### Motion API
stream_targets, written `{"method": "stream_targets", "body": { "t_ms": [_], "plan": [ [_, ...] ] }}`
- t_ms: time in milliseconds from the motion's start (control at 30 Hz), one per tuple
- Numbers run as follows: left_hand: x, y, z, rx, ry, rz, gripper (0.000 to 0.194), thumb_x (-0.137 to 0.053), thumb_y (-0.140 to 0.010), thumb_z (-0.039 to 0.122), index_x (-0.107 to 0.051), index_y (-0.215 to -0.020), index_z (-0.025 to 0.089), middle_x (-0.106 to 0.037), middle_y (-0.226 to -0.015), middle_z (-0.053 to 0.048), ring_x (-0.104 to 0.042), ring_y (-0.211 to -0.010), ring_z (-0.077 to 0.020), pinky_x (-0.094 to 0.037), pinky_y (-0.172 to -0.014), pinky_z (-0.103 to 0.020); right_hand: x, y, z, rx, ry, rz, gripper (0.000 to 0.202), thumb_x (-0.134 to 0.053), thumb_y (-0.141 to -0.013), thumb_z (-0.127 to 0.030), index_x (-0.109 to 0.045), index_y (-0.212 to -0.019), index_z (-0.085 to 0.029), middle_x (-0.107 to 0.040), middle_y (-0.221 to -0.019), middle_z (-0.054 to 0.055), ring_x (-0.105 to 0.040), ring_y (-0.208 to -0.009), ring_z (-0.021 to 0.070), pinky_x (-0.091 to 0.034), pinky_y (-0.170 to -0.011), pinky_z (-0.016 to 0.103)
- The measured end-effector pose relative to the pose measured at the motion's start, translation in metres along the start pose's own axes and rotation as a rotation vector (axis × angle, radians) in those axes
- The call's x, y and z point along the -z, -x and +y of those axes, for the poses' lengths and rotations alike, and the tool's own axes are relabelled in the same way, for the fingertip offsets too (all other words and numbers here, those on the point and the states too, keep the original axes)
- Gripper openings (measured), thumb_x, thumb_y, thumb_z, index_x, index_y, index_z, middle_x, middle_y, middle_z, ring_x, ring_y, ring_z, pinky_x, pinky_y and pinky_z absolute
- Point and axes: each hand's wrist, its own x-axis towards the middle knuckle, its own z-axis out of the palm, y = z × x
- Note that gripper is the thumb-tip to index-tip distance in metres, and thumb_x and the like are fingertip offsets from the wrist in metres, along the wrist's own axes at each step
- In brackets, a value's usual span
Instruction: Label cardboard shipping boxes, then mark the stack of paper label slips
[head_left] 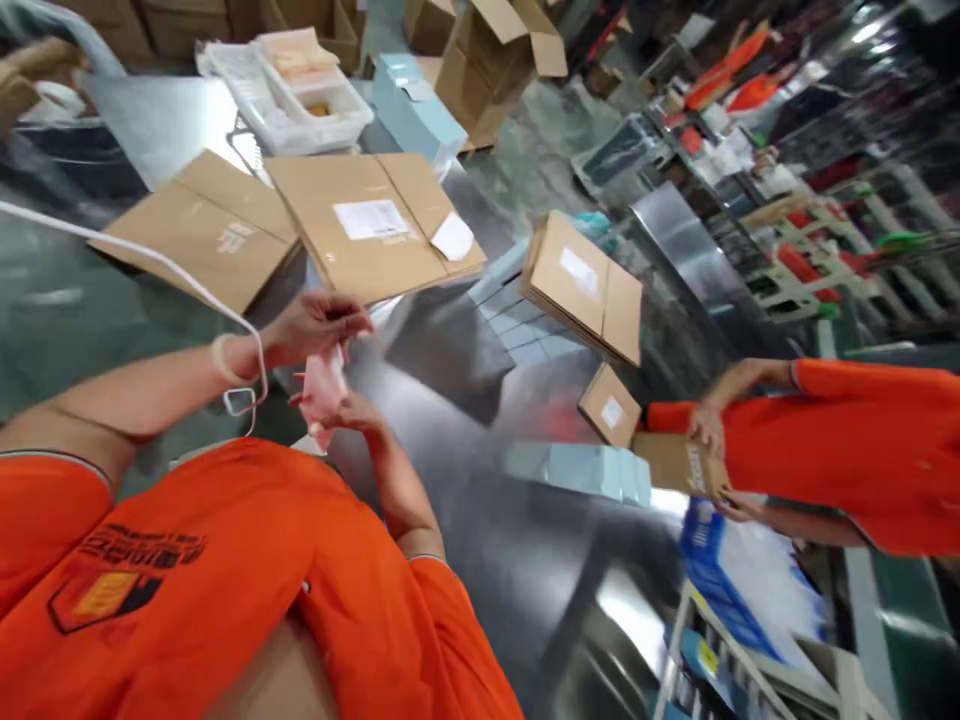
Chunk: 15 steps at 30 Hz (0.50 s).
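Note:
A small pink piece [324, 392] hangs between my two hands, close to my chest. My left hand [319, 325], with a white wrist strap and a white cord at the wrist, is at its upper end with the fingertips pinched together. Lower down, my right hand [351, 412] has its fingers closed on the pink piece. Just beyond my left hand, a flat cardboard stack [300, 200] with a white label lies on the metal table [450, 500]. Another flat carton [202, 225] lies left of it.
Light-blue boxes [600, 472] and more flat cardboard [592, 285] stand on the right. A white plastic tray [330, 130] is at the back. Across the table, a person in orange [840, 450] holds a small brown box [671, 462]. A white cord [150, 250] crosses the left side.

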Motion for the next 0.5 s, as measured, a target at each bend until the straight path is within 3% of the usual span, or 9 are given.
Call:
{"method": "stream_targets", "body": {
  "t_ms": [67, 100, 167, 233, 300, 400, 500],
  "plan": [
    [0.061, 0.004, 0.002, -0.063, -0.035, 0.260, 0.070, -0.056, -0.114, 0.068, -0.077, -0.111, 0.001, -0.078, -0.087, 0.000, -0.077, -0.069, -0.0118, -0.044, -0.064, -0.022, -0.036, -0.023, -0.013, -0.005, -0.046, -0.311, 0.054, -0.101, -0.072, -0.051, -0.085, -0.111, -0.019, -0.081, -0.101, 0.004, -0.079, -0.111, 0.0319, -0.067, -0.096, 0.044],
    [0.095, 0.005, 0.002, -0.090, 0.010, 0.407, 0.061, -0.065, -0.113, 0.064, -0.078, -0.105, 0.005, -0.076, -0.080, 0.002, -0.073, -0.064, -0.0090, -0.042, -0.061, -0.021, -0.050, -0.035, -0.019, -0.025, -0.052, -0.408, 0.056, -0.102, -0.070, -0.053, -0.084, -0.110, -0.018, -0.080, -0.098, 0.005, -0.078, -0.105, 0.0299, -0.067, -0.093, 0.041],
    [0.167, 0.009, 0.001, -0.157, 0.149, 0.683, 0.041, -0.089, -0.105, 0.048, -0.075, -0.084, 0.015, -0.061, -0.057, 0.007, -0.052, -0.048, -0.0053, -0.035, -0.051, -0.021, -0.075, -0.059, -0.029, -0.098, -0.026, -0.426, 0.057, -0.105, -0.064, -0.056, -0.081, -0.099, -0.019, -0.077, -0.089, 0.003, -0.074, -0.089, 0.0238, -0.064, -0.082, 0.034],
    [0.236, 0.018, 0.003, -0.185, 0.235, 0.911, 0.040, -0.084, -0.111, 0.028, -0.069, -0.075, 0.018, -0.052, -0.051, 0.008, -0.037, -0.048, -0.0064, -0.029, -0.050, -0.025, -0.098, -0.082, -0.036, -0.149, 0.017, -0.389, 0.058, -0.108, -0.058, -0.058, -0.078, -0.091, -0.020, -0.075, -0.082, 0.001, -0.069, -0.080, 0.0199, -0.059, -0.074, 0.030],
    [0.294, 0.035, 0.006, -0.146, 0.259, 1.106, 0.049, -0.068, -0.119, 0.015, -0.063, -0.070, 0.018, -0.047, -0.050, 0.008, -0.032, -0.052, -0.0090, -0.026, -0.054, -0.028, -0.122, -0.105, -0.045, -0.138, 0.017, -0.358, 0.061, -0.109, -0.055, -0.059, -0.077, -0.090, -0.020, -0.075, -0.083, 0.001, -0.069, -0.080, 0.0200, -0.059, -0.074, 0.030],
    [0.352, 0.067, 0.009, -0.090, 0.255, 1.256, 0.060, -0.051, -0.123, 0.005, -0.054, -0.065, 0.019, -0.039, -0.049, 0.009, -0.029, -0.055, -0.0113, -0.026, -0.060, -0.030, -0.161, -0.138, -0.061, -0.037, -0.007, -0.345, 0.064, -0.109, -0.056, -0.055, -0.076, -0.100, -0.023, -0.079, -0.094, 0.002, -0.073, -0.090, 0.0224, -0.062, -0.080, 0.032],
    [0.379, 0.093, 0.004, -0.064, 0.250, 1.282, 0.059, -0.053, -0.123, 0.006, -0.056, -0.065, 0.019, -0.039, -0.050, 0.009, -0.029, -0.057, -0.0122, -0.025, -0.062, -0.031, -0.208, -0.171, -0.077, 0.044, 0.034, -0.418, 0.066, -0.111, -0.056, -0.052, -0.077, -0.106, -0.025, -0.080, -0.102, 0.002, -0.073, -0.097, 0.0216, -0.062, -0.082, 0.030]
  ]
}}
